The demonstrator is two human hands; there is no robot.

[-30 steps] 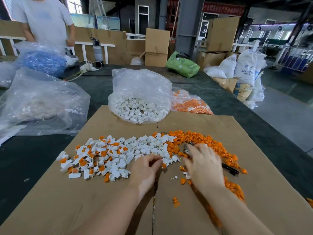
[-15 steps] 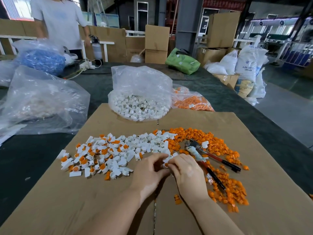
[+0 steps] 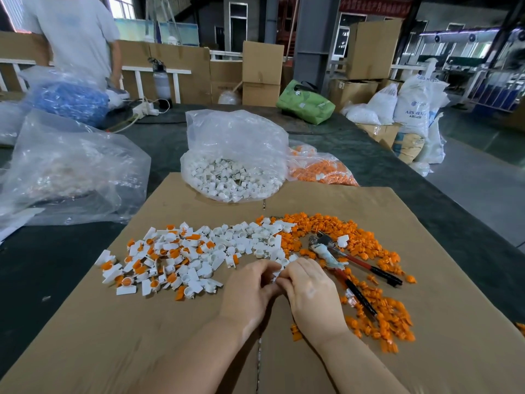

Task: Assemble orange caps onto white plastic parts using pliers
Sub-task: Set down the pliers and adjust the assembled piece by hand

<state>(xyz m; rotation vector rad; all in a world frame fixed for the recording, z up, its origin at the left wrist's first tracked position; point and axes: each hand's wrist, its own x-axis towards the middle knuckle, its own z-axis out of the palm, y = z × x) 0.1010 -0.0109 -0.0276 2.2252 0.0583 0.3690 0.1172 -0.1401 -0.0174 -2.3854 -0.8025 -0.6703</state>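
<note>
At lower centre, the left hand (image 3: 250, 291) and right hand (image 3: 311, 291) pinch one small white plastic part (image 3: 279, 270) between curled fingers; red-and-black-handled pliers (image 3: 348, 264) lie just right.

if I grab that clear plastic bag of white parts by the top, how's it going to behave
The clear plastic bag of white parts will probably be floppy: its thin top is crumpled and slack. The load sits low, so it should sag. The mouth looks loosely gathered; parts might spill if tipped.
</note>
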